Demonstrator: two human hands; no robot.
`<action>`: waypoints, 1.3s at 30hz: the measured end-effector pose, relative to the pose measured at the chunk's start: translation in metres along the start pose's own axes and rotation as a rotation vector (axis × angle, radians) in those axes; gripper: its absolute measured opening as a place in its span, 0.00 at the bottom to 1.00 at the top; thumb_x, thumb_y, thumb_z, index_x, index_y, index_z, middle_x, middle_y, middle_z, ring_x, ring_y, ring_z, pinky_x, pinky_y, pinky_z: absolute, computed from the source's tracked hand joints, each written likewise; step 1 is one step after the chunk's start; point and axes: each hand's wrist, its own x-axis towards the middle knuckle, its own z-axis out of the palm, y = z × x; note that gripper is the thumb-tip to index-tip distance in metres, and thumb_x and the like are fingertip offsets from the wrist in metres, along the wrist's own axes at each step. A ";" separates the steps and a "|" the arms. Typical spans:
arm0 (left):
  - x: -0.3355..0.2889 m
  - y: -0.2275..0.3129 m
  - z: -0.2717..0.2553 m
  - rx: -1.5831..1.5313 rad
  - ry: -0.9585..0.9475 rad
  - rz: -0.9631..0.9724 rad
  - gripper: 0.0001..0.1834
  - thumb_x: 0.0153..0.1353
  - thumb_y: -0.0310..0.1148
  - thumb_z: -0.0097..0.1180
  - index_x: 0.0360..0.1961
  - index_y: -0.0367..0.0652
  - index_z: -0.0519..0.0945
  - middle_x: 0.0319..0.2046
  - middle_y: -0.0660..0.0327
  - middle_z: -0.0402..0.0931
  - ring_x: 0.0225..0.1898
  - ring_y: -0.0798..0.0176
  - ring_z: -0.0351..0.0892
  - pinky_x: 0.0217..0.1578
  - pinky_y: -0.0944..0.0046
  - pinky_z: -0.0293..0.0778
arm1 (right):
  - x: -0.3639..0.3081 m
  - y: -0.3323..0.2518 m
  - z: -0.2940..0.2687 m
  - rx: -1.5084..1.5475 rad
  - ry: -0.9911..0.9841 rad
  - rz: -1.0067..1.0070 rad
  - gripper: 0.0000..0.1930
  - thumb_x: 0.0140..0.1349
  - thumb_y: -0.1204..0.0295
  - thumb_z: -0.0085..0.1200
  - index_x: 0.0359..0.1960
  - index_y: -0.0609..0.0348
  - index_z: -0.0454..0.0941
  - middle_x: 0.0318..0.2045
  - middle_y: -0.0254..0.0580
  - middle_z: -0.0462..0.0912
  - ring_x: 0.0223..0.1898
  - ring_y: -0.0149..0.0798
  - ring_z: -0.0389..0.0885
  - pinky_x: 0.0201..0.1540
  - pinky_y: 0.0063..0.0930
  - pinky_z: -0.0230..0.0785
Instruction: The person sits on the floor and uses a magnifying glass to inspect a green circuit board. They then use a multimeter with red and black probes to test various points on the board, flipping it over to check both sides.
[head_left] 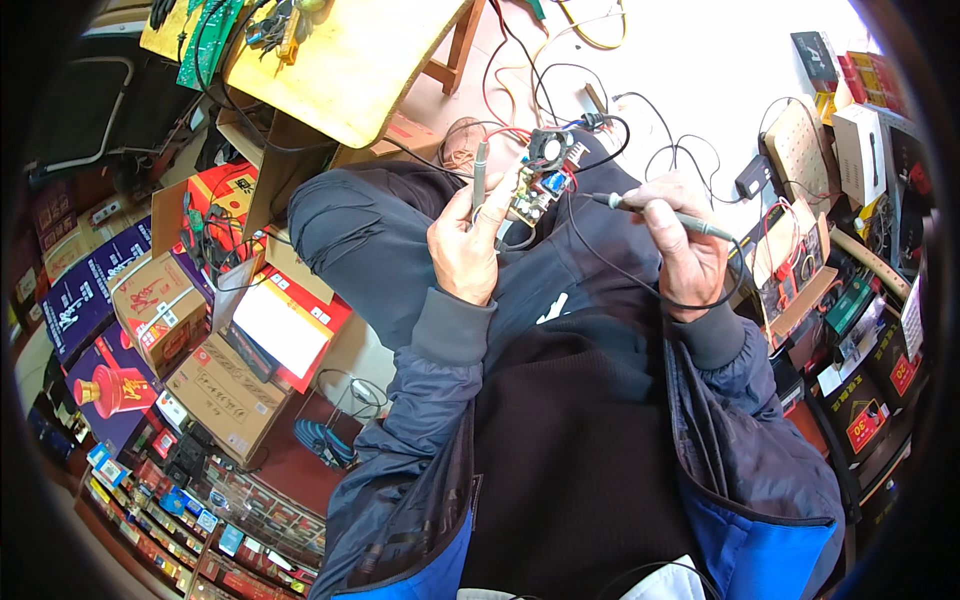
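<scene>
One left hand point(462, 262) on a board point(533, 197), one right hand point(688, 250) on a slanting probe point(700, 225)

At the far left, purple boxes point(92, 295) stand beside a small carton point(160, 312), with packed shelves point(150, 530) lower down. Just right of these come a larger brown carton point(228, 398) and a red box point(330, 312) with a white sheet point(283, 328) lying on it. Above, a green panel point(207, 45) lies at the left end of a yellow table point(345, 75).

In the middle, over the person's bent legs, the left hand is closed on the lower left edge of the board. An upright probe point(480, 172) rises from the same grip, its tip end hidden by the fingers. The board is tilted, crowded with small parts, and a black fan point(551, 150) sits at its upper end. Red and black wires run off near it.

Farther right, well apart from the left, the right hand is closed around the slanting probe, like a pen. Its tip points left, near the board; whether they touch I cannot tell. A black cable loops below that hand.

Beyond lie a black adapter point(753, 177), a beige panel point(803, 145), a white box point(858, 150) and, lower, dark boxes point(845, 415) with red labels.
</scene>
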 end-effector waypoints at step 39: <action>-0.015 -0.029 0.003 -0.147 -0.016 0.078 0.15 0.72 0.32 0.66 0.53 0.31 0.85 0.41 0.60 0.88 0.41 0.71 0.84 0.44 0.69 0.79 | -0.010 0.037 0.061 0.143 -0.098 0.403 0.18 0.65 0.77 0.70 0.54 0.59 0.77 0.36 0.22 0.71 0.35 0.18 0.70 0.40 0.12 0.68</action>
